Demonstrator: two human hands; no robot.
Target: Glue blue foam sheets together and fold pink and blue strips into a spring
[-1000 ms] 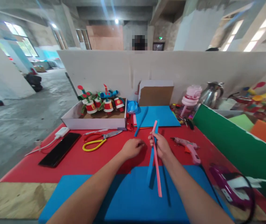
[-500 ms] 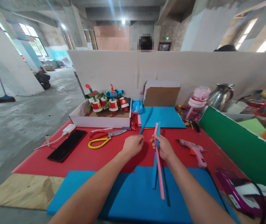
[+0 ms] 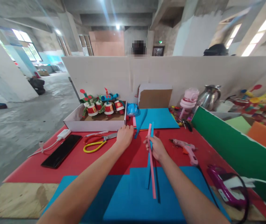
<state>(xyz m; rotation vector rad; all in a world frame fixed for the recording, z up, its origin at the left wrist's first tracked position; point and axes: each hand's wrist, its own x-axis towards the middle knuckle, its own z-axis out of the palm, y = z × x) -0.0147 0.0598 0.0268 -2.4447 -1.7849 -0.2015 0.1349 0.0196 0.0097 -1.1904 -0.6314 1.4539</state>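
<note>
My right hand [image 3: 156, 147] is closed around a pink paper strip [image 3: 152, 174] and a blue paper strip [image 3: 148, 171], which cross where the fingers grip them. Their lower ends hang over the blue sheet [image 3: 121, 199] at the table's front. My left hand [image 3: 125, 137] reaches forward to the right front corner of the white box [image 3: 95, 126], fingers a little apart and fingertips partly hidden. Just left of it lie the scissors [image 3: 95, 147] with red and yellow handles. Another blue strip [image 3: 141, 123] rests across the blue paper [image 3: 161, 118], right of the left hand.
Decorated paper cups [image 3: 109, 108] stand in the box. A black phone [image 3: 61, 151] lies left on the red tabletop [image 3: 121, 160]. A pink glue gun [image 3: 185, 149], a purple device [image 3: 226, 188] and a green-sided box [image 3: 231, 152] occupy the right. A white partition [image 3: 105, 73] rises behind.
My left hand has moved forward and left, away from the blue strip's near end, to the box corner. My right hand keeps its hold on both strips. The view has shifted slightly.
</note>
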